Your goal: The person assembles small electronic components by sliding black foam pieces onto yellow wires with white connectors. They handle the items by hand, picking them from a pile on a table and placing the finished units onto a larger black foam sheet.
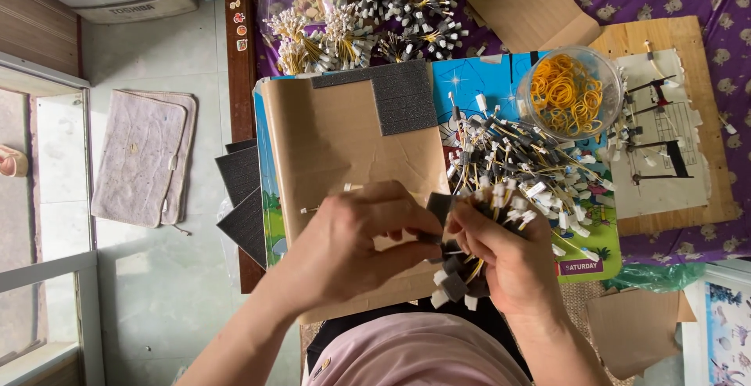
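Note:
My right hand [508, 257] grips a bundle of short yellow wires [461, 269] with white end plugs and dark foam pieces on them. My left hand [352, 249] pinches a small dark grey foam piece [439, 204] against the top of that bundle. Both hands hover over a sheet of brown cardboard [336, 132] on a colourful board. Just behind my right hand lies a loose pile of the same wires [524, 163]. Strips of dark foam [403, 96] rest on the cardboard's far edge.
A clear round tub of yellow rubber bands [569, 93] stands at the back right. Finished wire bundles [375, 18] are heaped at the far side. Dark foam sheets [242, 198] hang off the left edge. A wooden board with paper [673, 128] lies right.

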